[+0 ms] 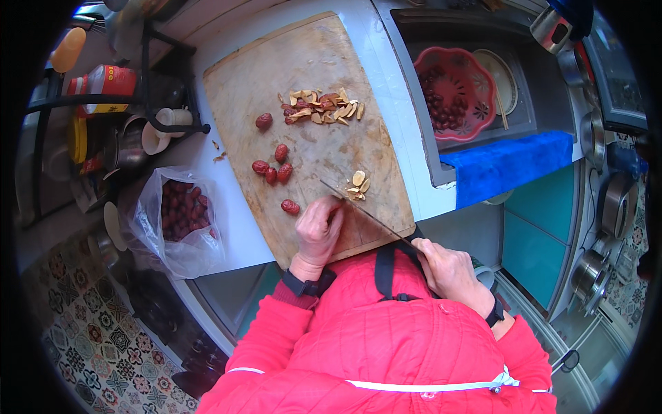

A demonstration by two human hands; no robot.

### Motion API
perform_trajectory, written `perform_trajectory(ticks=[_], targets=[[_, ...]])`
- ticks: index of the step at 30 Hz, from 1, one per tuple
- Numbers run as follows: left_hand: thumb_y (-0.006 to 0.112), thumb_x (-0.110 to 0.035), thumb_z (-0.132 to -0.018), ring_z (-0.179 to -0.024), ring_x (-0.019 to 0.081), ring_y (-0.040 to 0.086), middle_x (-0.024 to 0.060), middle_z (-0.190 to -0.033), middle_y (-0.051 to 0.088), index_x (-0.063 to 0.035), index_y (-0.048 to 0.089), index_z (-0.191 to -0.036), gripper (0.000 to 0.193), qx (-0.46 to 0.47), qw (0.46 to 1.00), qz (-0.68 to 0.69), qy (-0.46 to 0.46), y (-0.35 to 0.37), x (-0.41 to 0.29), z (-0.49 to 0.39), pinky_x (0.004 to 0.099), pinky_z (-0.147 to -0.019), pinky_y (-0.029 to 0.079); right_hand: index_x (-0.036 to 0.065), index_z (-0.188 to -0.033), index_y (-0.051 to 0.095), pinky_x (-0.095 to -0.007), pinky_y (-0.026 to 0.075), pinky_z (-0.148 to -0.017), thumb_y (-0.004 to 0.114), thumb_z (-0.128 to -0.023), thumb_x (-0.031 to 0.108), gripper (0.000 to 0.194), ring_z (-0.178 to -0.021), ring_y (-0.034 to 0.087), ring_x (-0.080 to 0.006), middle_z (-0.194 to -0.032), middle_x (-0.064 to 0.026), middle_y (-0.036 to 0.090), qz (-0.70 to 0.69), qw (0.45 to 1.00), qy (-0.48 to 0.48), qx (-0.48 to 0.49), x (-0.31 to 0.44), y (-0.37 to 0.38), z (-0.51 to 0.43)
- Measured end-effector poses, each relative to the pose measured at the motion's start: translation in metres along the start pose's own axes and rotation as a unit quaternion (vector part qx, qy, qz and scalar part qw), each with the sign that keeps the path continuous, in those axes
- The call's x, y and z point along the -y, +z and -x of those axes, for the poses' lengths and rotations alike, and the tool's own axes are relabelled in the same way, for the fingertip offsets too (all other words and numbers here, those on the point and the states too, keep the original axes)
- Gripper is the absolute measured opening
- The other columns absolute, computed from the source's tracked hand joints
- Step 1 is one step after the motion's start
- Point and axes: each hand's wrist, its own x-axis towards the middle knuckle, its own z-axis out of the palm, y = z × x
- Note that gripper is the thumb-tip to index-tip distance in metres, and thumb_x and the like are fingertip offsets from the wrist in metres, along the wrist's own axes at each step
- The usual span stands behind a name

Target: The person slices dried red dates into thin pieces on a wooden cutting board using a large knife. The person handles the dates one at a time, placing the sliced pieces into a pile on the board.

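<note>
My right hand (445,269) grips the handle of a knife (372,217), whose blade is seen nearly edge-on and slants up to the left over a wooden cutting board (274,62). Close beside the blade, my left hand (318,227) rests on the board with curled fingers; whatever lies under them is hidden. Just right of the blade is a small group of pale slices (359,179). Several whole red dates, one a single red date (290,207) near my left hand, lie on the left half. Farther up sits a pile of sliced dates (320,107).
Left of the board stands an open plastic bag (178,217) of red dates. At right, a sink (538,93) holds a red basin (465,67) with dates, a plate (499,77) and chopsticks (501,111). A blue cloth (512,163) drapes over its front edge. A black rack (170,127) borders the left.
</note>
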Motion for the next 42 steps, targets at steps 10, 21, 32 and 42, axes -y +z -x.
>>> perform_trajectory(ticks=[10, 21, 32, 42], targets=[[0.077, 0.004, -0.071, -0.077, 0.0320, 0.067, 0.0119, -0.084, 0.065, -0.0045, 0.065, -0.090, 0.024, 0.009, 1.000, -0.012, 0.002, 0.002, 0.003, 0.004, 0.0389, -0.068, 0.054, 0.007, -0.121, 0.059, -0.0417, 0.055, -0.052, 0.060, -0.088, 0.006, 0.034, -0.063, 0.069, -0.0288, -0.079, -0.0117, 0.064, 0.056, 0.998, -0.003, 0.000, 0.004, 0.004, 0.011], [0.078, 0.005, -0.069, -0.073, 0.0328, 0.065, 0.0130, -0.080, 0.062, -0.0028, 0.065, -0.088, 0.025, -0.005, 1.000, -0.013, 0.021, 0.003, 0.004, 0.003, 0.0402, -0.064, 0.052, 0.009, -0.120, 0.059, -0.0383, 0.054, -0.047, 0.061, -0.086, 0.009, 0.034, -0.058, 0.067, -0.0246, -0.079, -0.0103, 0.061, 0.104, 0.994, -0.011, 0.008, 0.007, 0.005, 0.011], [0.078, 0.004, -0.070, -0.075, 0.0343, 0.064, 0.0137, -0.084, 0.062, -0.0013, 0.065, -0.091, 0.025, -0.001, 1.000, -0.001, 0.014, 0.004, 0.004, 0.002, 0.0416, -0.065, 0.052, 0.010, -0.120, 0.059, -0.0373, 0.052, -0.046, 0.061, -0.086, 0.010, 0.034, -0.058, 0.066, -0.0216, -0.079, -0.0079, 0.057, 0.141, 0.990, -0.016, 0.011, 0.009, 0.002, 0.008], [0.078, 0.002, -0.069, -0.085, 0.0364, 0.066, 0.0155, -0.094, 0.066, -0.0016, 0.066, -0.094, 0.028, 0.014, 0.999, -0.011, 0.041, 0.005, 0.004, 0.001, 0.0422, -0.072, 0.054, 0.008, -0.122, 0.058, -0.0399, 0.053, -0.049, 0.059, -0.087, 0.007, 0.035, -0.060, 0.067, -0.0254, -0.079, -0.0091, 0.059, 0.103, 0.995, -0.004, 0.016, 0.006, 0.001, 0.011]])
